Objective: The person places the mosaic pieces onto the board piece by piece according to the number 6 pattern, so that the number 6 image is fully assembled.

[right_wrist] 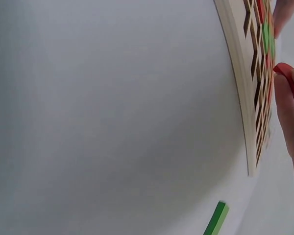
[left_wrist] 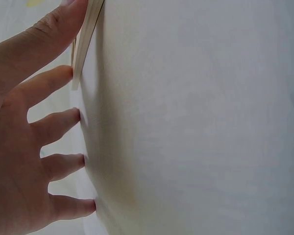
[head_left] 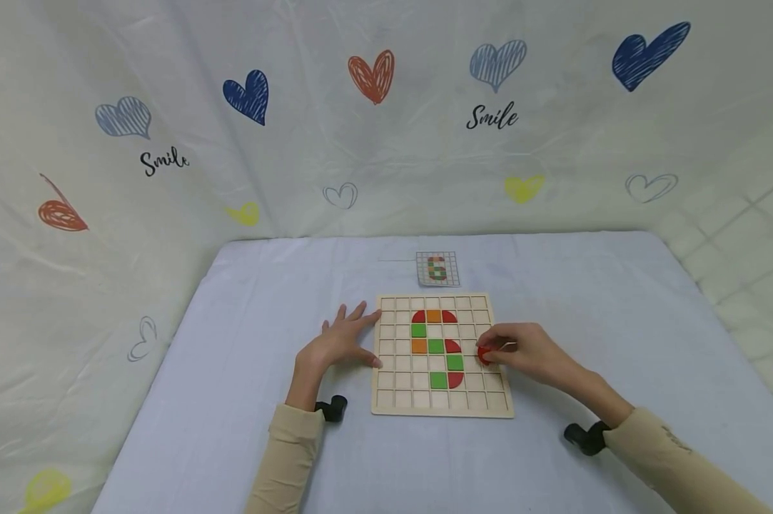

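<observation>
A wooden grid board [head_left: 397,401] lies on the white-covered table, with red rounded, green square and orange square pieces set in its cells. My left hand [head_left: 333,343] is spread at the board's left edge, thumb and index fingertip against the rim; in the left wrist view the other fingertips reach the cloth. Over the board's right side, my right hand [head_left: 532,351] pinches a red piece [head_left: 484,355] between thumb and fingers. This red piece [right_wrist: 287,77] shows tilted in the right wrist view, close above the grid; the fingers cover part of its shape.
Behind the board lies a small card [head_left: 449,281] printed with a grid and a coloured pattern. A green block [right_wrist: 216,219] lies on the cloth near the board in the right wrist view. A white curtain [head_left: 425,143] printed with hearts hangs behind the table.
</observation>
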Demonstrator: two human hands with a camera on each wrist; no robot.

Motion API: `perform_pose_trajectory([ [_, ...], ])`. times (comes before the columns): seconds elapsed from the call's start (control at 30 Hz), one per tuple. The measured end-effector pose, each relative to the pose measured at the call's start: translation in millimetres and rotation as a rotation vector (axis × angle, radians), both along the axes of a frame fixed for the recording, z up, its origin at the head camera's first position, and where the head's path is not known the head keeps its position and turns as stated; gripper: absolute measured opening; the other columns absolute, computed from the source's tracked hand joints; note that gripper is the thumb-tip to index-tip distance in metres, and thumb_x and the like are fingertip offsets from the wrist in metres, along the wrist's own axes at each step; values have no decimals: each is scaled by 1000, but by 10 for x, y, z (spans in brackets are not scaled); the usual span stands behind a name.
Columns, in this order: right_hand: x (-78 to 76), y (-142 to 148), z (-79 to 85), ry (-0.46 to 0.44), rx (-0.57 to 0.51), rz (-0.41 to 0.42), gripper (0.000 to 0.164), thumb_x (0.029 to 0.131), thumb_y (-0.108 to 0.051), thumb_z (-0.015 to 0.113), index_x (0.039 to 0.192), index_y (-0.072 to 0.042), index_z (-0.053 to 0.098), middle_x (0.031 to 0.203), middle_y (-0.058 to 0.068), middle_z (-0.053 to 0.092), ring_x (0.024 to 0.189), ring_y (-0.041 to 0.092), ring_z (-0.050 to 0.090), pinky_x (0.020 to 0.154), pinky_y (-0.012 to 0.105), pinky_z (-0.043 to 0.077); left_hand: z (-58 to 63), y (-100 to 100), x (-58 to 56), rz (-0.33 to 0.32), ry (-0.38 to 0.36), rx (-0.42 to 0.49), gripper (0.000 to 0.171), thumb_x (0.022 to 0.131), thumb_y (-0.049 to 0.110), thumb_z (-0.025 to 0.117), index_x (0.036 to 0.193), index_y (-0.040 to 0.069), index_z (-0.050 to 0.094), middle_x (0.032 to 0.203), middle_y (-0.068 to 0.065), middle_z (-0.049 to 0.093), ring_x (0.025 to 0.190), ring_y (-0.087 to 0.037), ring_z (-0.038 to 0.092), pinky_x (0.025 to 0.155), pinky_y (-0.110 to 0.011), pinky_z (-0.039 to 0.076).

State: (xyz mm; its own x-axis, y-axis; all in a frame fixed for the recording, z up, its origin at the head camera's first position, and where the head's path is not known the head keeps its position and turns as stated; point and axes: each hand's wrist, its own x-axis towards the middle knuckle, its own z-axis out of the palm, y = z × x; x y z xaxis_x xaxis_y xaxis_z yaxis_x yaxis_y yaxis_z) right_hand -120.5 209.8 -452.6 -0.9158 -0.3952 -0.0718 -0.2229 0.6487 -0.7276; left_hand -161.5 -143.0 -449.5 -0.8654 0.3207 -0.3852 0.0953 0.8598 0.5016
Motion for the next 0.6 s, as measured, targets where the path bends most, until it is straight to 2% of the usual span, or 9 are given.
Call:
perform_pose_trajectory([
  [0.37, -18, -316, 2, 35, -71, 130, 15, 90, -6, 77, 105, -8, 78, 100, -1, 76, 87, 9, 66, 82, 26, 61, -23, -17, 3, 4, -9, 5, 102, 75, 37, 92, 161, 26, 37, 173, -7, 15, 160, -43, -1, 123, -72, 4],
  [0.6, -48, -476, -35, 20, -68, 159, 11, 91, -10, 77, 102, -9, 78, 94, -5, 75, 85, 6, 67, 81, 22, 59, -27, -14, -15, 2, -10, 10, 102, 76, 36, 92, 161, 27, 37, 174, -6, 14, 160, -42, -2, 123, -72, 3],
])
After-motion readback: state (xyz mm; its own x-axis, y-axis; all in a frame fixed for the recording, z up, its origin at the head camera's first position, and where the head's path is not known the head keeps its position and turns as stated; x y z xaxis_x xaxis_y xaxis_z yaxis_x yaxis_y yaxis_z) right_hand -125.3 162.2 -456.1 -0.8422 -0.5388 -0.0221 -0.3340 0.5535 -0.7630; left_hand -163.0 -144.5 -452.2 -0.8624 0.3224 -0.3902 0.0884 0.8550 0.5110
